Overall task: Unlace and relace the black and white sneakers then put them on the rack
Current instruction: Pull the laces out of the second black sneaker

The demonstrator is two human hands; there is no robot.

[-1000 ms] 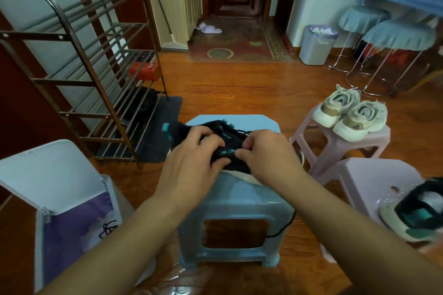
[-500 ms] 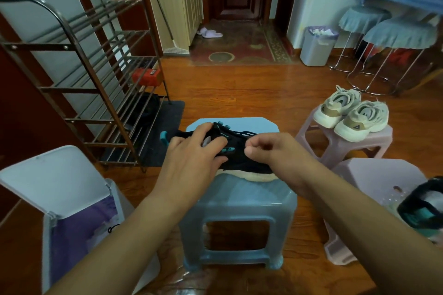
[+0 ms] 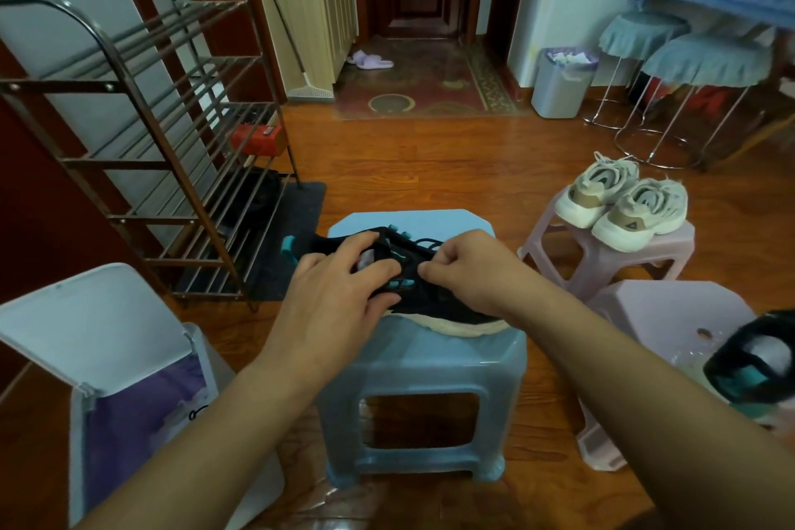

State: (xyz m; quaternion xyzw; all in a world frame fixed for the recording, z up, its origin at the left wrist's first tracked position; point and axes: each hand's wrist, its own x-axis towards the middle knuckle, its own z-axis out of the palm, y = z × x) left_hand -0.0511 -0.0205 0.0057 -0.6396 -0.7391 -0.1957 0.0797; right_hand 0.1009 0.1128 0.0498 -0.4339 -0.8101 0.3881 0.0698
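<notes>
On the blue stool (image 3: 423, 353) straight ahead of you lies the black sneaker (image 3: 434, 297), on its side with its pale sole toward you and teal accents at the heel end on the left; your left hand (image 3: 340, 293) rests over its collar and tongue, fingers curled down onto the upper and gripping it; your right hand (image 3: 469, 271) sits just beside it over the lacing, thumb and forefinger pressed together in a pinch on what looks like the black lace (image 3: 428, 244), though the strand between your fingertips is too fine to make out; loops of lace show above your knuckles; to your right, the second black sneaker (image 3: 753, 361) lies blurred on a lilac stool (image 3: 658, 310) at the frame's edge, well apart from the first; behind that, a pair of cream sneakers (image 3: 621, 202) stands on another lilac stool (image 3: 602, 258); to your left stands the metal shoe rack (image 3: 142, 133) with a red box (image 3: 256, 139) on one shelf, and nearer you a white bin (image 3: 86, 323) with its lid raised
</notes>
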